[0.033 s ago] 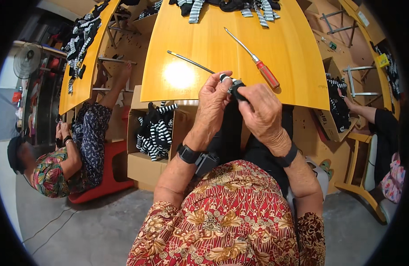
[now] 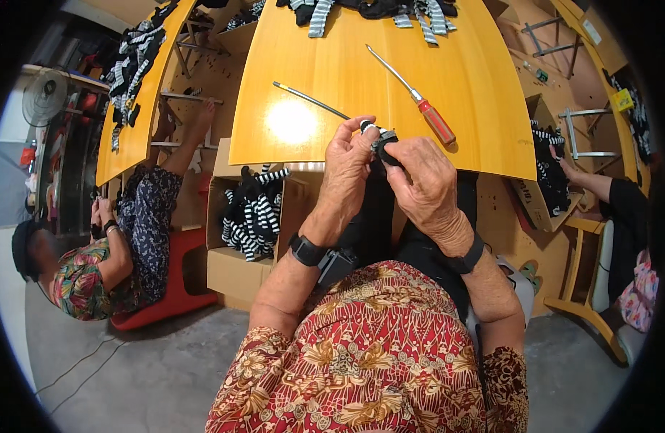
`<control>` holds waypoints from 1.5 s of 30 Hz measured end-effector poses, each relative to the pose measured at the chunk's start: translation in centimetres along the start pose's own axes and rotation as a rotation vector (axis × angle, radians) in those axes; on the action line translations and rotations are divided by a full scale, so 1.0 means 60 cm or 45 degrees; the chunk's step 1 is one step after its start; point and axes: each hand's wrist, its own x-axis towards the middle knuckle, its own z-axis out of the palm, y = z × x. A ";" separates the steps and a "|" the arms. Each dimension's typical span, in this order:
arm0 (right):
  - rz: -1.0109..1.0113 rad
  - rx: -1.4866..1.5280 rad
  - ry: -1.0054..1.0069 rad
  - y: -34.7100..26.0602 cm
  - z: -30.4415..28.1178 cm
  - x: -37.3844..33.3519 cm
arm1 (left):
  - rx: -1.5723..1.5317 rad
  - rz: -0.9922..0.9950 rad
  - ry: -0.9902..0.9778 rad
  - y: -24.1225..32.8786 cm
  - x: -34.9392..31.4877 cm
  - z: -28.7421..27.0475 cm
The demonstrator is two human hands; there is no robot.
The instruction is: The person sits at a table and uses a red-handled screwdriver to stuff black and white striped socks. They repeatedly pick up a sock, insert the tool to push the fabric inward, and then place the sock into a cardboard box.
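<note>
Just over the table's near edge, my left hand (image 2: 347, 162) pinches a small black, white and grey striped knitted piece (image 2: 383, 137). My right hand (image 2: 427, 177) grips the dark part of the same piece from the other side, fingers closed; its full shape is hidden by my fingers. A thin dark rod (image 2: 311, 98) with a yellow tip slants across the table, its near end meeting my left fingertips; whether I hold it cannot be made out. Beyond my right hand lies a screwdriver (image 2: 435, 121) with a red handle, its shaft pointing away.
Striped knitted pieces (image 2: 368, 10) are heaped along the yellow table's (image 2: 484, 86) far side. An open carton (image 2: 238, 278) of more pieces stands left of my legs, another carton (image 2: 538, 198) at right. A person (image 2: 94, 281) sits at left; another person's arm (image 2: 592, 180) reaches into the right carton.
My right fingers have shifted slightly on the dark end of the knitted piece, which has turned a little. The rest looks the same.
</note>
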 end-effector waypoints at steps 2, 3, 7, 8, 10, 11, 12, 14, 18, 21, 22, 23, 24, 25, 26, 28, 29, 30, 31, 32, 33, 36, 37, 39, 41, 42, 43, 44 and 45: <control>0.060 0.141 -0.070 -0.004 -0.002 0.001 | -0.011 0.002 0.070 -0.005 0.004 -0.011; 0.100 0.209 -0.129 -0.004 -0.010 0.006 | -0.017 -0.001 0.106 -0.008 0.004 -0.015; 0.455 0.511 -0.173 0.013 -0.019 0.008 | -0.076 0.015 -0.011 0.001 0.004 -0.011; 0.579 0.563 -0.129 0.017 -0.020 0.010 | -0.074 0.028 -0.021 0.001 0.003 -0.008; 0.477 0.455 -0.148 0.015 -0.023 0.025 | -0.070 0.053 -0.041 0.002 0.002 -0.004; 0.422 0.432 -0.164 0.015 -0.020 0.023 | -0.072 0.049 -0.061 0.000 0.001 -0.004; 0.367 0.409 -0.182 0.015 -0.016 0.021 | -0.074 0.045 -0.081 -0.003 0.000 -0.005; 0.303 0.331 -0.109 0.018 -0.008 0.017 | -0.025 0.043 -0.114 -0.006 -0.004 -0.006; 0.466 0.276 -0.089 0.015 -0.010 0.016 | 0.249 0.204 -0.160 0.000 -0.017 0.009; 0.467 0.298 -0.071 0.017 -0.013 0.016 | 0.212 0.173 -0.148 0.006 -0.021 0.006; 0.413 0.298 -0.053 0.018 -0.014 0.015 | 0.151 0.118 -0.137 0.010 -0.021 0.002; 0.423 0.376 -0.053 0.009 -0.018 0.015 | 0.092 0.064 -0.116 0.013 -0.024 -0.002; 0.322 0.365 -0.043 0.009 -0.014 0.016 | 0.038 0.008 -0.182 0.016 -0.023 -0.004; 0.222 0.355 -0.031 0.011 -0.009 0.016 | -0.016 -0.048 -0.248 0.020 -0.020 -0.006; 0.124 0.336 -0.019 0.013 -0.006 0.015 | -0.074 -0.108 -0.321 0.020 -0.017 -0.007; 0.108 0.296 -0.091 0.011 -0.005 0.015 | -0.125 -0.086 -0.256 0.013 -0.011 -0.010; 0.164 0.358 -0.119 0.011 -0.007 0.021 | -0.144 -0.062 -0.216 0.011 -0.007 -0.014; 0.220 0.421 -0.150 0.014 -0.009 0.025 | -0.163 -0.036 -0.176 0.009 -0.005 -0.019; 0.227 0.198 -0.080 0.032 -0.019 0.025 | -0.201 -0.025 -0.141 0.007 -0.005 -0.025; 0.218 0.016 -0.047 0.064 -0.023 0.027 | -0.236 -0.010 -0.113 0.005 -0.001 -0.031; 0.162 -0.166 -0.040 0.084 -0.026 0.033 | -0.269 0.000 -0.085 0.005 0.003 -0.037; 0.082 -0.513 -0.153 0.125 -0.010 0.035 | -0.352 -0.046 -0.082 0.008 0.012 -0.045; 0.075 -0.602 -0.214 0.132 -0.002 0.031 | -0.407 -0.092 -0.067 0.012 0.011 -0.045; 0.119 -0.603 -0.235 0.137 0.013 0.031 | -0.522 -0.176 -0.035 0.021 0.010 -0.043; 0.155 -0.557 -0.228 0.141 0.017 0.029 | -0.607 -0.183 -0.099 0.024 0.017 -0.044; 0.190 -0.388 -0.212 0.129 0.013 0.028 | -0.648 -0.175 -0.120 0.029 0.018 -0.050; 0.226 -0.219 -0.198 0.109 -0.002 0.023 | -0.657 -0.135 -0.104 0.037 0.021 -0.054; 0.269 -0.056 -0.187 0.085 -0.023 0.017 | -0.669 -0.103 -0.089 0.042 0.025 -0.056; 0.282 0.017 -0.207 0.053 -0.049 0.012 | -0.685 -0.077 -0.069 0.046 0.027 -0.060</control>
